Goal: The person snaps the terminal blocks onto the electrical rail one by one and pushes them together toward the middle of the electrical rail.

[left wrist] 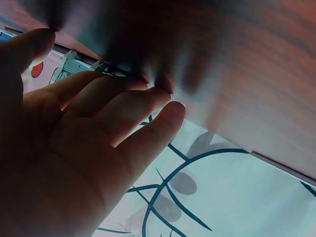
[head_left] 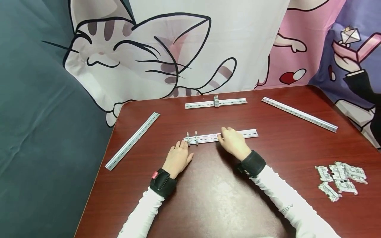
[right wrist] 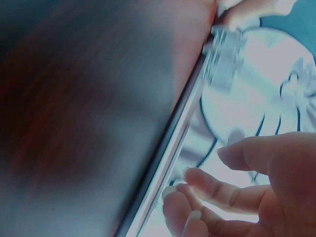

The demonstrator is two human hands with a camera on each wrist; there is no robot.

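A slotted metal rail (head_left: 208, 138) lies across the middle of the table in the head view. Two thin pale clip-on modules (head_left: 196, 138) stand upright on it near its left end. My left hand (head_left: 177, 157) rests at that end with its fingers extended; the left wrist view shows the palm and nothing in its grasp. Over the rail's middle is my right hand (head_left: 235, 143), fingers loosely bent. In the right wrist view its thumb (right wrist: 237, 155) and index finger stand apart beside the rail (right wrist: 170, 143), with no object visible between them.
Behind lies another rail (head_left: 199, 104) carrying a small cluster of modules (head_left: 216, 101). Angled rails lie at the left (head_left: 132, 141) and the right (head_left: 300, 114). Several loose pale modules (head_left: 345, 186) are heaped at the right. Printed cloth (head_left: 253, 39) hangs behind the table.
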